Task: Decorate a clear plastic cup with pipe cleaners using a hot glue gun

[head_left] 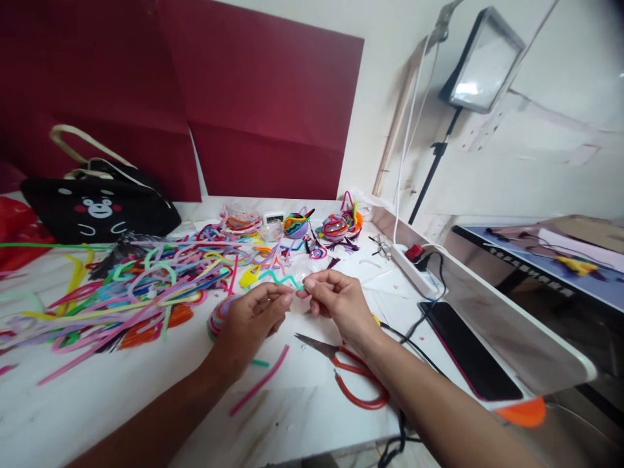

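Observation:
My right hand pinches the right end of a zigzag-bent turquoise pipe cleaner above the table. Close beside it on the left, my left hand has its fingers curled and pressed together; whatever they hold is too small to make out. A yellow piece lies at the left end of the turquoise strip. Partly behind my left hand is a striped coil. Orange-handled scissors lie below my right hand, and a pink pipe cleaner rests nearer the table's front edge.
A heap of coloured pipe cleaners covers the left side. Behind are wrapped colourful balls and a black bag. To the right are a power strip, a phone, cables and a raised table edge.

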Motion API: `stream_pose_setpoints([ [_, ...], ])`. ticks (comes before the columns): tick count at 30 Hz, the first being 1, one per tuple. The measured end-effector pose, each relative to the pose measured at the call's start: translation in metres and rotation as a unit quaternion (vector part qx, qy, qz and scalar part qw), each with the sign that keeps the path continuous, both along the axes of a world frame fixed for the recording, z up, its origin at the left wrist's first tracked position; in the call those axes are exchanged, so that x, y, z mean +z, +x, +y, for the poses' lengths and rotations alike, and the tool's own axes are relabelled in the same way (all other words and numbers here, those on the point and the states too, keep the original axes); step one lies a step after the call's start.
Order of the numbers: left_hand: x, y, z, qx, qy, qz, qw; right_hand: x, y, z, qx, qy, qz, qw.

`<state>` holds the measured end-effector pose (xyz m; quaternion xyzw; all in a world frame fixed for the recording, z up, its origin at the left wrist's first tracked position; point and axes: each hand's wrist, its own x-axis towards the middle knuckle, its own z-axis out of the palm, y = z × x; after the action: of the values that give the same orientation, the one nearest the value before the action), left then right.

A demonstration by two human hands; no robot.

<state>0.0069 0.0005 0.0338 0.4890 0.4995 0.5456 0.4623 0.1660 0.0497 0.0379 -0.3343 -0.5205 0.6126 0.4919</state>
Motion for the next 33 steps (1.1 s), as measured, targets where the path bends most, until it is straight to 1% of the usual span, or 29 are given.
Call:
stream_pose_setpoints([
  [4,0.0,0.007,-0.003,-0.007,-0.01,-0.05,0.999,-0.003,-0.004,-0.007,0.022,0.024,-0.025,0.999],
  [8,-0.001,0.005,-0.001,-0.013,-0.02,-0.075,0.997,-0.006,-0.004,-0.008,0.039,0.043,-0.045,0.997],
  [15,0.004,0.005,-0.003,-0.043,-0.033,-0.122,0.991,-0.008,-0.005,-0.007,0.068,0.059,-0.036,0.995],
  [22,0.003,0.004,-0.002,-0.096,-0.04,-0.129,0.986,-0.008,-0.003,-0.007,0.093,0.097,-0.047,0.99],
  [28,0.0,0.002,-0.004,-0.105,-0.032,-0.118,0.987,-0.012,0.0,-0.008,0.119,0.132,-0.074,0.981],
  [33,-0.002,0.002,-0.004,-0.107,-0.03,-0.111,0.988,-0.016,0.003,-0.009,0.118,0.173,-0.131,0.969],
])
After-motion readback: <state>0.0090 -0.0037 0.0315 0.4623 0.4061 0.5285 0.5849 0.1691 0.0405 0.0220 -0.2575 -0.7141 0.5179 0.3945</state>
